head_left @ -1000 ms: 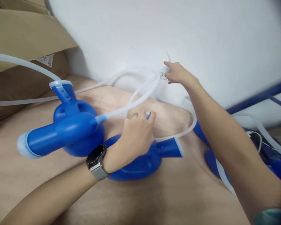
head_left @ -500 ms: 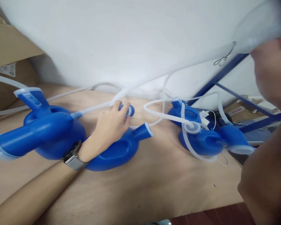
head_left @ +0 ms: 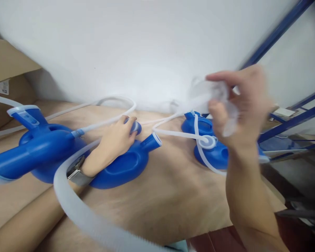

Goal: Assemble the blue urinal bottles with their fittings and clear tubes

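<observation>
My left hand (head_left: 117, 138) is closed round the rounded neck end of a blue plastic bottle (head_left: 127, 166) that lies on the table. That bottle has a built-in handle and a side spout (head_left: 152, 141) with a pale rim. My right hand (head_left: 241, 101), raised before the wall, pinches a translucent white plastic piece (head_left: 222, 92); motion blurs its shape. A second blue bottle (head_left: 51, 143), with a wide mouth and a white hose, lies left of my left hand. Close to the camera, a thick translucent tube (head_left: 89, 220) curves over my left forearm.
More blue bottles (head_left: 199, 124) with coiled white tubing (head_left: 177, 133) lie at the table's right end. A cardboard box (head_left: 14, 94) stands at the left. A blue metal frame (head_left: 280, 33) rises at the right, beyond the wooden table (head_left: 170, 203).
My right hand has come in from the right edge toward the middle, carrying the translucent piece. The tube has swung down into the foreground. My left hand keeps its hold on the bottle.
</observation>
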Tool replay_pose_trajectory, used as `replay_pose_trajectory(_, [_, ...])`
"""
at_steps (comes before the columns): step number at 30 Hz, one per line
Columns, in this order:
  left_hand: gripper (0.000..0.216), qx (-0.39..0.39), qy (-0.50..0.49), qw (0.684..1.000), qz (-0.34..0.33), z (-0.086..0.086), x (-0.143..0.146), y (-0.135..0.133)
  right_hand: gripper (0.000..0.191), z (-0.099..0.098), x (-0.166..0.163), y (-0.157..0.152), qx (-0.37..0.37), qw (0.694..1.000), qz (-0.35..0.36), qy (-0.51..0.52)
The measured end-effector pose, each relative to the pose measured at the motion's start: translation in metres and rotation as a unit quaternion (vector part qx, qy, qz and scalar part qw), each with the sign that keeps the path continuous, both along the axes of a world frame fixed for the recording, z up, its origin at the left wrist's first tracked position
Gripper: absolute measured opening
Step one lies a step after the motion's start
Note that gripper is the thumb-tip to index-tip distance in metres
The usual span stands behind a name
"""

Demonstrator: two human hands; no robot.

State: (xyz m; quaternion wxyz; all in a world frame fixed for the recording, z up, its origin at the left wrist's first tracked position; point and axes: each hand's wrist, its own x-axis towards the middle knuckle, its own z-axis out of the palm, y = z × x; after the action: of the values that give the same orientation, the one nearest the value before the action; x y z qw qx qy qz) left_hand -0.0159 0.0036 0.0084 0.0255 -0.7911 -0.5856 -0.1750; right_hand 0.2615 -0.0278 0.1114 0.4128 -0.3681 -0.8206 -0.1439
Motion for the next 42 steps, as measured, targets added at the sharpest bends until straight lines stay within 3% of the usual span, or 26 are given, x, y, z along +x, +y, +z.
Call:
replay_pose_trajectory(2, [0.042, 0.000, -0.002, 1.000, -0.010, -0.002, -0.001, 0.002, 0.037, -0.010, -0.006, 0.019, -0.005, 0.999, 0.029, -0.023])
replay_pose_trajectory(7, [0.045, -0.006, -0.027, 1.000, -0.007, -0.003, -0.001, 0.003, 0.033, -0.053, -0.014, 0.035, -0.150, 0.970, 0.112, -0.158])
replay_pose_trajectory(12, [0.046, -0.017, -0.036, 0.999, -0.017, -0.003, -0.002, 0.004, 0.030, -0.083, -0.012, 0.039, -0.120, 0.971, 0.059, -0.200])
replay_pose_trajectory(18, [0.046, -0.031, -0.038, 0.998, -0.026, -0.001, -0.002, 0.005, 0.028, -0.088, -0.004, 0.056, -0.132, 0.984, 0.001, -0.123])
replay_pose_trajectory(22, [0.045, -0.040, -0.035, 0.999, -0.013, -0.001, -0.002, 0.005, 0.021, -0.086, -0.003, 0.062, -0.172, 0.978, 0.016, -0.116])
replay_pose_trajectory(26, [0.046, -0.038, -0.037, 0.998, -0.020, -0.002, -0.002, 0.005, 0.034, -0.081, 0.008, 0.066, -0.196, 0.980, 0.003, -0.042])
replay_pose_trajectory(32, [0.045, -0.031, -0.029, 0.999, -0.025, -0.004, -0.003, 0.007, 0.039, -0.093, -0.004, 0.065, -0.179, 0.972, 0.027, -0.147])
replay_pose_trajectory(37, [0.046, -0.025, -0.025, 0.999, -0.029, -0.005, -0.003, 0.007, 0.068, -0.108, -0.039, 0.057, -0.175, 0.966, 0.077, -0.173])
replay_pose_trajectory(42, [0.045, -0.032, -0.026, 0.999, -0.031, -0.003, -0.003, 0.007, 0.071, -0.114, -0.042, 0.051, -0.218, 0.961, 0.080, -0.148])
